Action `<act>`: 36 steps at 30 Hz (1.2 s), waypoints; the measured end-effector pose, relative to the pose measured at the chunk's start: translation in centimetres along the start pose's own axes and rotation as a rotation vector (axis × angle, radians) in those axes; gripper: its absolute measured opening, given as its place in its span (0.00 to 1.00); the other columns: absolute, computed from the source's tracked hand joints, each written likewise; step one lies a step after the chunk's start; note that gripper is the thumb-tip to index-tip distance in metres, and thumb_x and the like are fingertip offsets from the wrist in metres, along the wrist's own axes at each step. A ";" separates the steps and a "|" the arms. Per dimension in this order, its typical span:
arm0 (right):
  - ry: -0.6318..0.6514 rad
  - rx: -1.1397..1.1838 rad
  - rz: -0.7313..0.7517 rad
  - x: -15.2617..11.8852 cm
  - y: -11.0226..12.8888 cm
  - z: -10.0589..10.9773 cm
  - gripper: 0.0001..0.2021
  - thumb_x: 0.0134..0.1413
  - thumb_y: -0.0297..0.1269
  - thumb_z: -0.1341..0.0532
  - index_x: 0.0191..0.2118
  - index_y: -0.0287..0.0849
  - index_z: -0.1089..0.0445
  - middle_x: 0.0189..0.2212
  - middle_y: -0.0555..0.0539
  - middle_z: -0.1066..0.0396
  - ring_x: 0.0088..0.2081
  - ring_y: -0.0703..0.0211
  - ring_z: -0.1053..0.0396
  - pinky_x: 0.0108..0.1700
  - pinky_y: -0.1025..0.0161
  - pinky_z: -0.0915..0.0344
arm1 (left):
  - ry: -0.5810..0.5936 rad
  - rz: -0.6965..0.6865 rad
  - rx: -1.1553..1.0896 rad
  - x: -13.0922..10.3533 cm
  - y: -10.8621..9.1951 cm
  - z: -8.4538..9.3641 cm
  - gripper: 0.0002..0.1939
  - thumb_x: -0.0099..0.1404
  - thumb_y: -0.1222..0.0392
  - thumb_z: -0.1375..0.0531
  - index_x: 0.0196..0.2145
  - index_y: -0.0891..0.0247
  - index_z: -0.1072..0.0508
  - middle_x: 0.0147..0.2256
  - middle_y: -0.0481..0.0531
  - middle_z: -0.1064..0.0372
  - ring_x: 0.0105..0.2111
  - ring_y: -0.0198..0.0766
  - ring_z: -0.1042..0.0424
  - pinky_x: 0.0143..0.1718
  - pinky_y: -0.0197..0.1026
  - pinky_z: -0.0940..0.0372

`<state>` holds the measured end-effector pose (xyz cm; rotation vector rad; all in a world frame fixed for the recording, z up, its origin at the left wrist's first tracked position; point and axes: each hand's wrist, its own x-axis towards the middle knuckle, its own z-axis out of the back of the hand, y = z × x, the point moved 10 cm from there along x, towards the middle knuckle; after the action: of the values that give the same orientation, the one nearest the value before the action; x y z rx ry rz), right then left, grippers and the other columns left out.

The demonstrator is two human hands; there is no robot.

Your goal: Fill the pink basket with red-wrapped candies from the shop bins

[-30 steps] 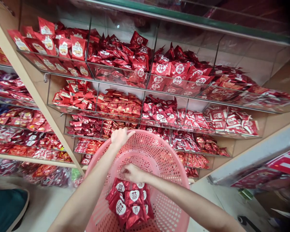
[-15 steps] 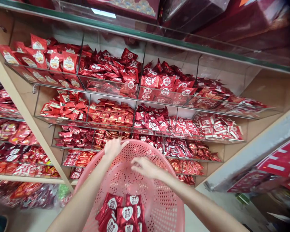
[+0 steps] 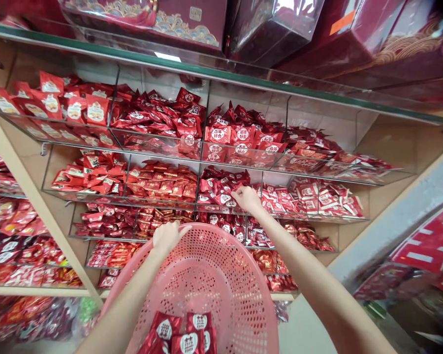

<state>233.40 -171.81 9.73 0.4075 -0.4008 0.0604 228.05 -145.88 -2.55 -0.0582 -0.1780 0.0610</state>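
Note:
My left hand (image 3: 167, 237) is closed over the rim of a pink perforated plastic basket (image 3: 239, 275), its thumb lying along the edge. Several shiny red candy packets (image 3: 188, 342) with white heart-shaped labels rest in the bottom of the basket. Beyond the far rim, my right hand (image 3: 248, 199) is at a second-row shelf compartment, beside dark red packets (image 3: 217, 184) with white labels. Its fingers are curled together at the packets; whether one is between the fingertips is hidden.
Clear dividers split the shelves into compartments of red packets (image 3: 162, 179). A glass shelf (image 3: 243, 78) overhead carries dark red boxes (image 3: 273, 29). Wooden panels (image 3: 33, 196) frame the left side, with more packets beyond. Red printed items (image 3: 428, 241) hang at the right.
My right hand has moved from inside the basket up and right to the second-row compartment. My left hand keeps its grip on the rim. The view has tilted up slightly.

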 end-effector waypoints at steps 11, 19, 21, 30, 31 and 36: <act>-0.096 0.591 0.064 -0.4 0.3 1.4 0.10 0.49 0.40 0.45 0.28 0.38 0.34 0.22 0.50 0.33 0.24 0.65 0.35 0.27 0.68 0.40 | -0.005 0.024 0.003 -0.3 1.4 -0.2 0.38 0.58 0.34 0.67 0.40 0.63 0.29 0.34 0.63 0.28 0.36 0.50 0.29 0.34 0.46 0.38; 0.193 0.928 0.298 -8.4 6.3 1.6 0.10 0.52 0.42 0.44 0.32 0.40 0.38 0.20 0.52 0.34 0.21 0.68 0.36 0.25 0.69 0.39 | -0.020 0.010 -0.008 0.2 1.0 -0.5 0.40 0.54 0.30 0.66 0.39 0.63 0.30 0.34 0.61 0.28 0.36 0.50 0.29 0.34 0.46 0.37; 0.420 0.977 0.296 -11.1 7.7 -2.6 0.10 0.53 0.42 0.45 0.32 0.40 0.38 0.20 0.52 0.34 0.22 0.68 0.36 0.25 0.69 0.38 | -0.018 0.005 -0.001 0.3 0.6 -0.6 0.41 0.54 0.30 0.66 0.39 0.63 0.30 0.34 0.61 0.28 0.36 0.50 0.29 0.34 0.46 0.38; 1.111 0.546 0.608 -21.3 12.4 -18.7 0.04 0.51 0.31 0.45 0.28 0.38 0.36 0.15 0.56 0.39 0.19 0.70 0.39 0.25 0.71 0.44 | -0.015 -0.013 -0.006 -0.2 -0.2 -0.8 0.40 0.56 0.32 0.68 0.40 0.64 0.30 0.34 0.61 0.29 0.37 0.50 0.30 0.35 0.46 0.39; 1.133 0.471 0.657 -21.8 13.0 -19.5 0.03 0.51 0.30 0.44 0.28 0.38 0.35 0.16 0.57 0.39 0.19 0.70 0.39 0.25 0.72 0.44 | -0.018 -0.012 -0.003 -0.2 -0.2 -0.7 0.40 0.56 0.32 0.68 0.40 0.64 0.30 0.34 0.61 0.29 0.37 0.49 0.30 0.35 0.45 0.39; 1.148 0.205 0.912 -24.0 16.6 -21.3 0.03 0.47 0.27 0.41 0.26 0.40 0.35 0.20 0.57 0.38 0.23 0.70 0.42 0.26 0.72 0.46 | -0.019 -0.009 -0.008 -0.5 -0.2 -0.4 0.40 0.56 0.32 0.68 0.40 0.64 0.30 0.35 0.61 0.29 0.37 0.49 0.30 0.36 0.45 0.39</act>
<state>216.85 -147.59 -11.34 0.3028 0.5942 1.1751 227.68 -146.12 -2.99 -0.0651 -0.1974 0.0518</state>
